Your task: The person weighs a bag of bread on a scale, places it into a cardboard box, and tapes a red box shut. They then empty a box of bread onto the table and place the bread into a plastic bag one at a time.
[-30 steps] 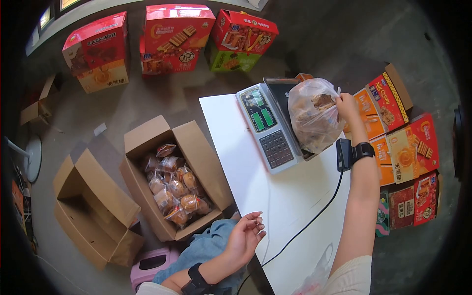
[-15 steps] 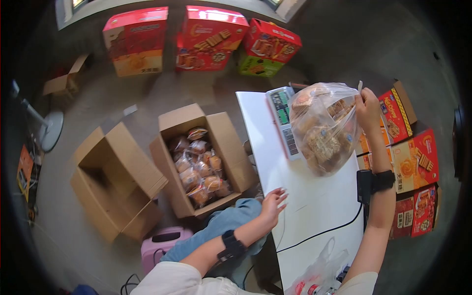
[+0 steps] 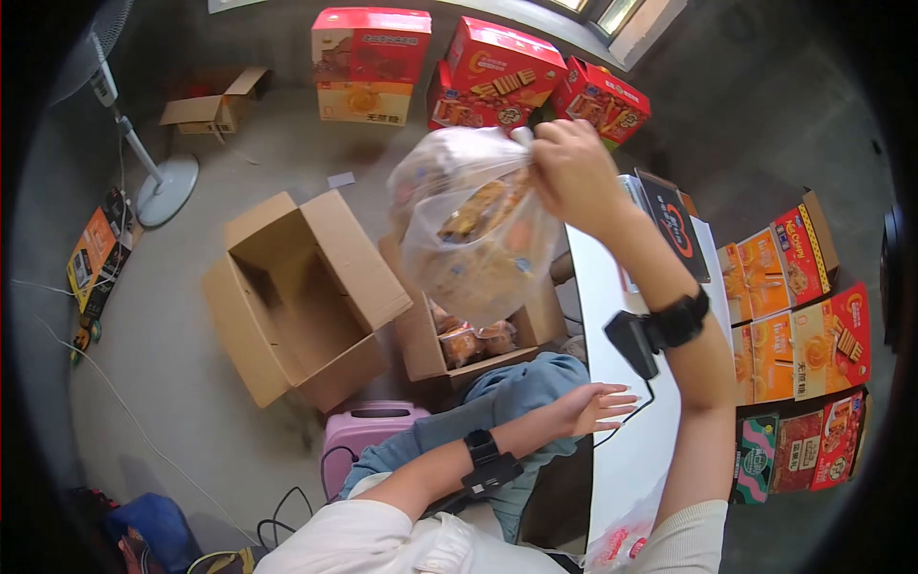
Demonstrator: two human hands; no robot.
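My right hand (image 3: 579,172) is closed around the gathered top of a clear plastic bag (image 3: 469,268). Brownish baked snacks show through the bag's film, slightly blurred. The bag hangs in the air over an open cardboard box (image 3: 545,316) and hides much of it. Wrapped pastries (image 3: 464,344) show inside that box below the bag. My left hand (image 3: 593,409) has its fingers stretched out and holds nothing. It hovers near the left edge of the white table (image 3: 622,478), above my knee.
Another open cardboard box (image 3: 359,258) stands on the floor at left, near a pink case (image 3: 378,413). Red snack cartons (image 3: 373,62) line the back wall; more cartons (image 3: 798,335) stand right of the table. A fan (image 3: 167,191) is at far left.
My right hand has carried the bag leftward off the table and scale to over the box of pastries. My left hand has shifted slightly, still open. The view has turned left.
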